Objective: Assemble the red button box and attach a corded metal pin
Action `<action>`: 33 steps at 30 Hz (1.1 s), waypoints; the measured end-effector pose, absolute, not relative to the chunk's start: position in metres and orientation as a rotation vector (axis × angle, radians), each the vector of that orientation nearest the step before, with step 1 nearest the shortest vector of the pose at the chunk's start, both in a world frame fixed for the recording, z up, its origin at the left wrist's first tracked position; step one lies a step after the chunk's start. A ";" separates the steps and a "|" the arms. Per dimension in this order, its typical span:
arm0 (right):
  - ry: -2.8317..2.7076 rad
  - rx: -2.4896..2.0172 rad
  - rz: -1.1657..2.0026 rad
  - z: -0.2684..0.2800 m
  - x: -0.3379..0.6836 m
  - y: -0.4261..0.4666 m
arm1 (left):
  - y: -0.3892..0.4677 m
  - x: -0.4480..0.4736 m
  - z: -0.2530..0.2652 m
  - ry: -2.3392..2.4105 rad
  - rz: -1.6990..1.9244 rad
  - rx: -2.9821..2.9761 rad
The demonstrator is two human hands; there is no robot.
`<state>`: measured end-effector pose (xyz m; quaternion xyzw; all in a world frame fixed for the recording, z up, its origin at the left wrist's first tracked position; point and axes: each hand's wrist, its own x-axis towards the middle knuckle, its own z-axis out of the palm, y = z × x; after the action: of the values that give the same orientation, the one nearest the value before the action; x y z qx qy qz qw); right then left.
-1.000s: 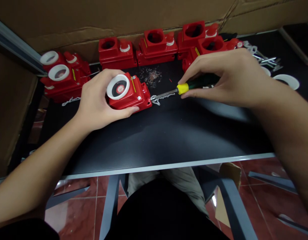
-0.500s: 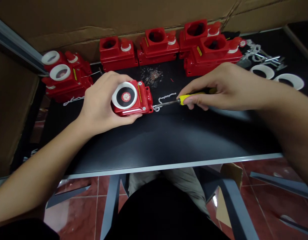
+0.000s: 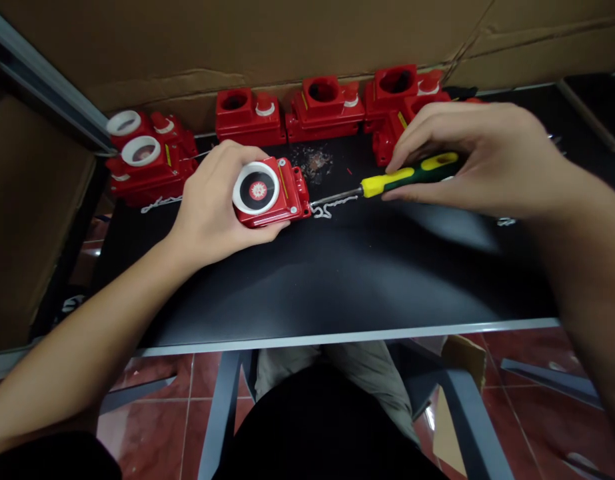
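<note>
My left hand (image 3: 214, 207) is wrapped round a red box-shaped housing (image 3: 290, 189) on the black table. A white ring (image 3: 238, 191) with a dark disc and a red-and-white emblem faces up on it. From the right, my right hand (image 3: 467, 157) grips a screwdriver (image 3: 387, 182) by its yellow and green handle, thumb and fingers on either side. The screwdriver's metal shaft reaches the housing's right end; its very tip is hard to make out. A twisted white cord (image 3: 332, 209) lies beside the shaft on the table.
Several red housings stand along the cardboard wall (image 3: 337, 40), among them one with a round opening (image 3: 250, 120). Two with white rings (image 3: 141, 152) sit at the left. Small debris (image 3: 317, 163) lies behind my held housing. The table's pale front edge (image 3: 347, 337) runs before me.
My right hand has shifted back along the screwdriver, showing more of its handle, and sits slightly higher. The view has moved a little. My left hand still holds the housing.
</note>
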<state>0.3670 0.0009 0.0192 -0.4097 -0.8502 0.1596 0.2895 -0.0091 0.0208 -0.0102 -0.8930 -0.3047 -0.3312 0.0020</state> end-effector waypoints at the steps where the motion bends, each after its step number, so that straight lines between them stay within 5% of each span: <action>1: -2.238 -1.099 0.402 0.021 0.365 -0.001 | 0.021 -0.009 -0.011 -0.959 -1.061 -2.779; 21: -2.011 -1.243 0.834 0.013 0.366 0.002 | 0.010 -0.004 -0.008 -0.904 -1.032 -2.732; 27: -2.244 -1.050 0.327 0.020 0.376 0.007 | 0.018 -0.007 -0.011 -0.989 -1.098 -2.715; 33: -2.228 -1.089 0.259 0.029 0.371 0.000 | 0.019 -0.008 -0.013 -1.011 -1.155 -2.687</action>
<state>0.3714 -0.0003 0.0290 -0.4141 -0.8470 0.0986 0.3184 -0.0081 0.0187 -0.0132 -0.8681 -0.3265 -0.3732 0.0235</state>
